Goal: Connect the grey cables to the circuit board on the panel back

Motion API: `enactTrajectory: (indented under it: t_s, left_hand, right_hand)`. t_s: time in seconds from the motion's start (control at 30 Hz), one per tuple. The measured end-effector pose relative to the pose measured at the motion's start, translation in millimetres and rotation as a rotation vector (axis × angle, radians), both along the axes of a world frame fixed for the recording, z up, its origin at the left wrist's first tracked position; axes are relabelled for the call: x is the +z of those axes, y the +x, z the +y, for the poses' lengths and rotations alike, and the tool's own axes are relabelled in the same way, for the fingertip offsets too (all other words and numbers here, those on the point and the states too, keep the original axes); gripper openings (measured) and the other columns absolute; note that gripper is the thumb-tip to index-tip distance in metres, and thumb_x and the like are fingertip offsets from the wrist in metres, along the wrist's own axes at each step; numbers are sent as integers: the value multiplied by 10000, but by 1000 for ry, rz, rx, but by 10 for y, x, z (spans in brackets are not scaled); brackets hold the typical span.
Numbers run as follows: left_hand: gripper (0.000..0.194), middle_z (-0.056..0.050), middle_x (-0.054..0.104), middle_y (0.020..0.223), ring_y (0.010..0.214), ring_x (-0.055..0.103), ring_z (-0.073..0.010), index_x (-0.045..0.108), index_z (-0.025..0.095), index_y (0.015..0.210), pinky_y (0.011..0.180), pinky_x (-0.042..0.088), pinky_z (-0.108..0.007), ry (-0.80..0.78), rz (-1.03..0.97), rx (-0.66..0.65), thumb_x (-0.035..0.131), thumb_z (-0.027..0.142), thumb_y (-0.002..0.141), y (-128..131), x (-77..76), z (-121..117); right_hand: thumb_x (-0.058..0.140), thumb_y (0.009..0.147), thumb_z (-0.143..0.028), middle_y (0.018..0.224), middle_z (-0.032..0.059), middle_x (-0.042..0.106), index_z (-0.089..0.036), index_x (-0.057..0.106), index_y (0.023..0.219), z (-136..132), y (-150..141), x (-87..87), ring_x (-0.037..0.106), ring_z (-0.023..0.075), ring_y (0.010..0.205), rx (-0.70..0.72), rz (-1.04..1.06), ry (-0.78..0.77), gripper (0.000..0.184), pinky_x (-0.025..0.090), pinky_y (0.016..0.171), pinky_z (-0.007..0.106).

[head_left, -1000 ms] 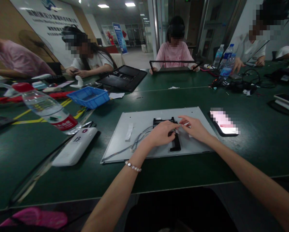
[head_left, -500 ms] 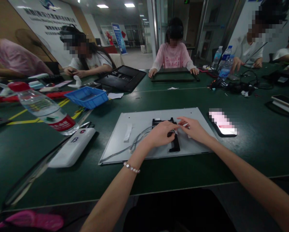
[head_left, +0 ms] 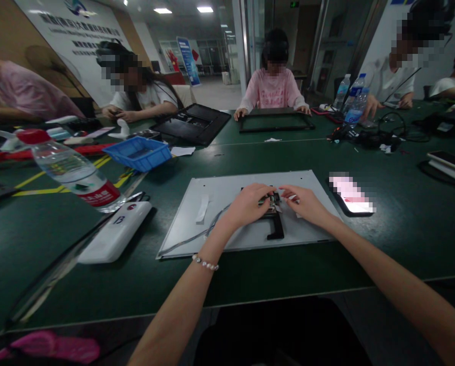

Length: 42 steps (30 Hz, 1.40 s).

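A white-grey flat panel [head_left: 185, 213] lies on the table in front of me, with a black plastic bracket [head_left: 276, 230] on it. A small green circuit board [head_left: 273, 205] shows at the bracket, between the thumb and fingers of my left hand [head_left: 250, 206], which is closed on its left side. My right hand [head_left: 307, 204] is at the board's right edge, thumb and fingers curled together; what they pinch is too small to make out. Grey cables [head_left: 197, 237] run from under my left hand to the panel's lower left. A white strip [head_left: 202, 209] sits on the panel.
Left of the panel are a white power bank [head_left: 115, 234], a tilted water bottle [head_left: 78, 175] and a blue tray [head_left: 139, 155]. A lit phone [head_left: 351, 193] lies to the right. Across the table, a person's hands touch a black frame [head_left: 277, 130]; other people sit nearby.
My left hand has shifted slightly up and left, its thumb opening away so that the circuit board shows. My right hand stays nearly still. The person opposite has lowered the black frame onto the table.
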<state>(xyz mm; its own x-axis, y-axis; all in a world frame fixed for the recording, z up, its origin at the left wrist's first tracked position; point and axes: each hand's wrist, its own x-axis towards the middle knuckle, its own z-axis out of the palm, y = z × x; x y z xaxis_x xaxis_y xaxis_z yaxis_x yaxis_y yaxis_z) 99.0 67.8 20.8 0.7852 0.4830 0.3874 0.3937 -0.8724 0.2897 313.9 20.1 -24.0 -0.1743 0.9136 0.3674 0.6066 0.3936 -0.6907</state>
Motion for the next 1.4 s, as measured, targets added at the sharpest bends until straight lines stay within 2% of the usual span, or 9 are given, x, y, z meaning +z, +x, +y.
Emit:
enactTrajectory:
  t_s: [0.17,0.3,0.47,0.6,0.77,0.9,1.03,1.2,1.4]
  left_hand:
    - [320,-55,656,1018,948,585,-184,581,168,1136,895,445,-357,28,-103,226,457,135,843,-250,126,235]
    - [275,-59,645,1021,887,589,-184,623,164,1059,870,448,-339,2,-52,346,450,198,849,-644,189,459]
    - [353,-87,608,1065,837,585,-188,626,144,1099,819,461,-318,-62,5,474,492,326,828,-1260,-1,688]
    - [476,-94,587,1113,845,585,-187,613,152,1138,827,463,-319,-239,18,499,539,462,785,-1548,-129,719]
    - [446,-59,635,1115,887,593,-198,642,216,1094,789,465,-297,-419,67,405,542,519,782,-1614,-53,657]
    - [353,-36,693,915,791,607,-191,700,217,926,746,474,-289,-429,60,404,585,496,744,-1621,-62,673]
    - [335,-48,692,834,765,611,-185,692,173,850,717,488,-287,-529,-143,408,617,480,737,-1589,-52,658]
    - [301,-54,663,892,755,589,-155,669,165,859,691,492,-276,-615,-340,354,654,439,736,-1513,132,522]
    - [244,-27,633,853,709,578,-142,629,193,873,679,489,-282,-764,-127,208,607,411,766,-1409,212,379]
  right_hand:
    - [511,848,-148,1033,69,662,-225,568,1219,10,24,-34,624,175,892,11,-26,17,383,511,795,344]
    - [510,864,-168,1042,72,657,-222,571,1212,-3,28,-7,618,179,902,6,-54,23,358,503,823,363]
    - [496,870,-145,1052,69,648,-223,578,1203,-51,-6,58,612,176,907,25,-91,42,351,495,832,362]
    - [496,864,-126,1053,61,648,-232,587,1185,-83,-43,82,610,181,918,36,-119,42,350,484,850,379]
    - [491,867,-135,1073,58,648,-237,593,1177,-96,-75,87,611,186,922,46,-147,32,342,477,855,386]
    - [493,859,-126,1084,55,646,-242,597,1173,-108,-98,101,607,190,941,40,-158,27,350,471,864,388]
    - [485,856,-118,1096,59,642,-233,597,1175,-115,-115,113,606,191,955,34,-158,21,357,470,878,389]
    - [481,851,-99,1094,67,645,-232,600,1171,-100,-134,116,609,195,961,32,-163,37,366,473,881,392]
    - [486,856,-111,1102,64,648,-235,598,1176,-95,-146,118,611,197,970,37,-182,45,361,477,880,399]
